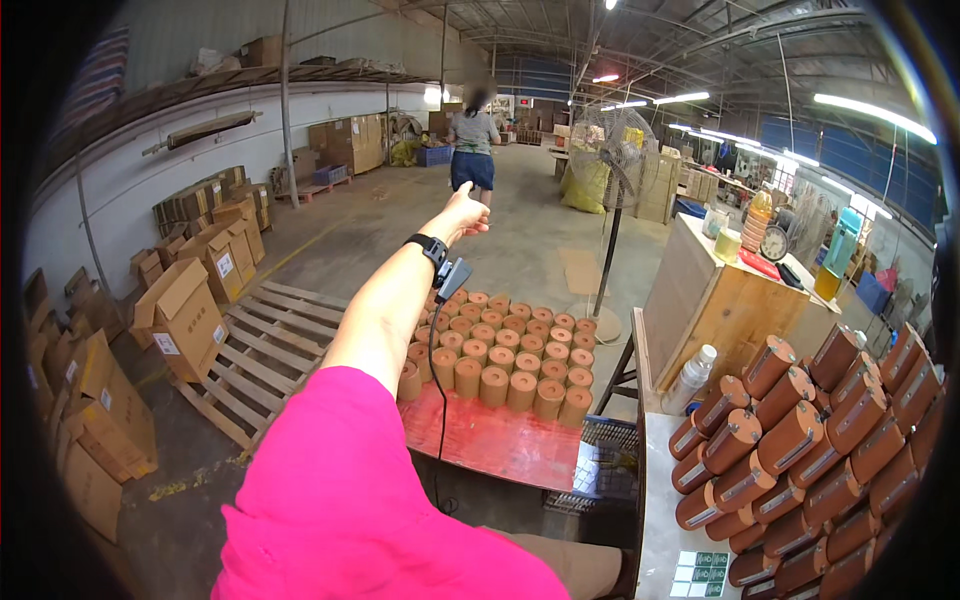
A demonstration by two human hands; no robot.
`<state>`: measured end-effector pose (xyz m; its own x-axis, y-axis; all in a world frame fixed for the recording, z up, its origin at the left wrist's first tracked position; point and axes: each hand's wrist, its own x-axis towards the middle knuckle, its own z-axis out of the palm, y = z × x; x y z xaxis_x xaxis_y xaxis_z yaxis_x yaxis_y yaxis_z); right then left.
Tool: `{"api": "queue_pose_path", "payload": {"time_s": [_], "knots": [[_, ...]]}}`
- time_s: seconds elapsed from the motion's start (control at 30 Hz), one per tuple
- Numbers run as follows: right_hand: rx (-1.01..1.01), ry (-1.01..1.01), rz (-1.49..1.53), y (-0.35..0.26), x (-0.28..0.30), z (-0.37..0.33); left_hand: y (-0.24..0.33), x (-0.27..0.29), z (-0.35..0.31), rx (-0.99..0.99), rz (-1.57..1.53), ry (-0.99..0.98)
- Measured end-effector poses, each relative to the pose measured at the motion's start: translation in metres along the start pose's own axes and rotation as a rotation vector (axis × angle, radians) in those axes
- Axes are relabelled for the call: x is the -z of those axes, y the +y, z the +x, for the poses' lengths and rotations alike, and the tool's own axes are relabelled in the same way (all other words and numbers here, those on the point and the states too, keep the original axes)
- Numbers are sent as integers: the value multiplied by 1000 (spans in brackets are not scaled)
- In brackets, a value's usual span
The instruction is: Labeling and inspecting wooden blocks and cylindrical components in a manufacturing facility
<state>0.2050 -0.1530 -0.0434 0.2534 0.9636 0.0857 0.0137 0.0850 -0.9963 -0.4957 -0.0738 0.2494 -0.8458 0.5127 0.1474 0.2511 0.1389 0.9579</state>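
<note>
My left arm, in a bright pink sleeve, stretches forward over the middle of the view. At its end, my left hand (468,212) is held up in the air with the fingers curled in and the thumb on top; nothing shows in it. Around the wrist sits a black band (430,247) with a small grey device (453,280) and a black cable (434,370) hanging down. Below the arm, rows of tan cylinders (494,385) stand upright on a red board (490,430). My right hand is out of view.
Brown cylinders with metal fittings (790,440) lie stacked on a pale table (660,450) at right, near a sheet of stickers (700,575) and a bottle (690,380). A wooden pallet (280,325) and cartons (185,320) are left. Ahead are a standing fan (615,155) and a person (473,140).
</note>
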Motion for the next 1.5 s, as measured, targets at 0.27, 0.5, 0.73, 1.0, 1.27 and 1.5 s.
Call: {"api": "queue_pose_path", "payload": {"time_s": [0.27,0.5,0.73,1.0,1.27,1.5], "knots": [[8,-13,-75,-10,0,-3,9,-3,-3,-23,-45,-33],[19,9,-69,8,2,2,19,-11,-6,-42,-33,-28],[-26,-18,-39,17,10,3,17,-22,-8,-57,-35,-17],[-54,-25,-94,14,7,2,-56,-98,-109,-232,-11,-731],[-114,-52,18,-19,-4,-2,-119,-260,-348,-112,62,-1775],[14,97,133,-55,-20,-8,-89,-312,-482,79,-477,-2117]]}}
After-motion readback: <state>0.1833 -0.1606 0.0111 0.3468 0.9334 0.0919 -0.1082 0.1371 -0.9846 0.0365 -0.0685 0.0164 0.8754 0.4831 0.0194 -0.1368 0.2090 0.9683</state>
